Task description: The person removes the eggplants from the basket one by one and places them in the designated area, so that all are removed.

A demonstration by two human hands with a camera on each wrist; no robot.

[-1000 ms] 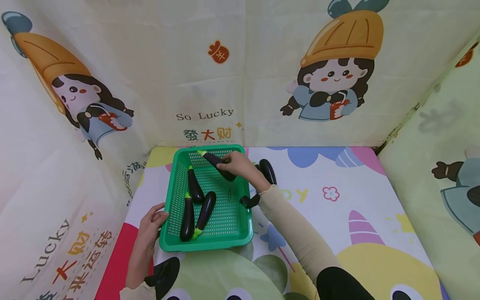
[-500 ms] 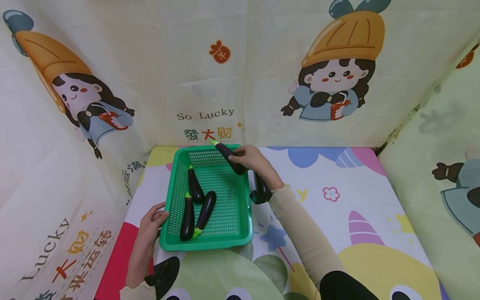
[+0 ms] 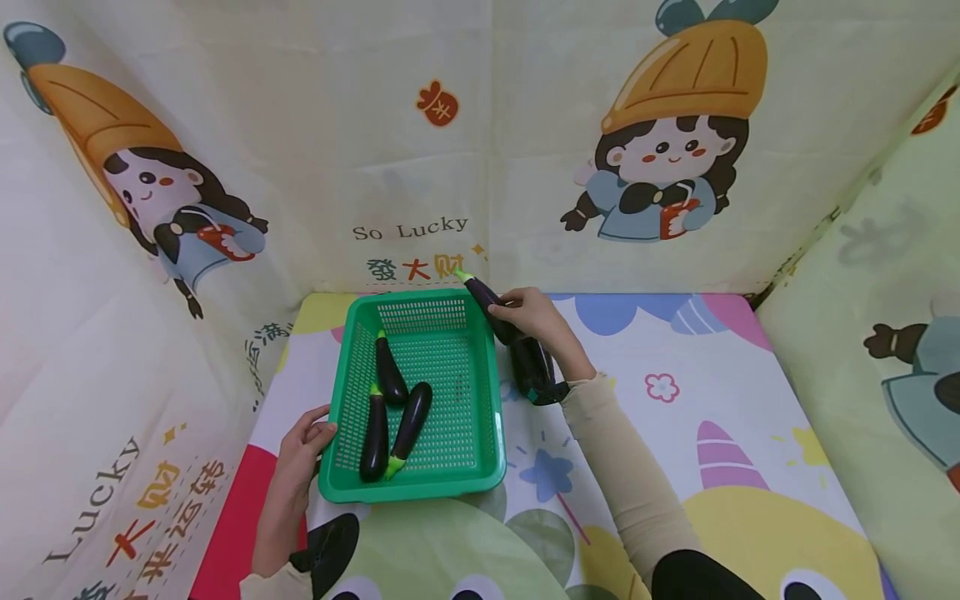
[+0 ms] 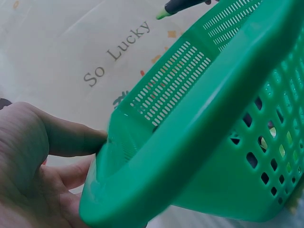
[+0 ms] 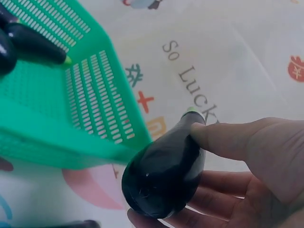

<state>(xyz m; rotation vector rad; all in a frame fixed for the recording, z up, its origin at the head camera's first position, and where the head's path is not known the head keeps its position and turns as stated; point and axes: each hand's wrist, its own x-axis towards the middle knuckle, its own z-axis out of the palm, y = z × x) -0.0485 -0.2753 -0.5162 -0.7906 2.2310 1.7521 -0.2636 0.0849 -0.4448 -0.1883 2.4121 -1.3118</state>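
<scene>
In the head view, a green plastic basket [image 3: 412, 492] with slotted walls stands on the table. My left hand [image 3: 296, 458] holds its left rim, thumb at the rim's edge and fingers against the outside in the left wrist view. One eggplant [image 3: 482, 295], green stem end pointing up and left, is gripped by my right hand [image 3: 542, 323] just over the basket's right back rim. The right wrist view has that eggplant [image 5: 164, 173] between thumb and fingers. Inside the basket lie three more: an upper eggplant [image 3: 390, 371], a left eggplant [image 3: 374, 437] and a right eggplant [image 3: 411, 425].
Beneath my right wrist, dark eggplants [image 3: 527, 367] lie on the table to the right of the basket, partly hidden by the hand and wrist strap. A printed cloth [image 3: 720, 350] covers the table. Cream cartoon curtains [image 3: 525, 167] close off the back and both sides.
My right hand has carried the eggplant from inside the basket up and right, past its right back rim. The left hand and basket have stayed where they were.
</scene>
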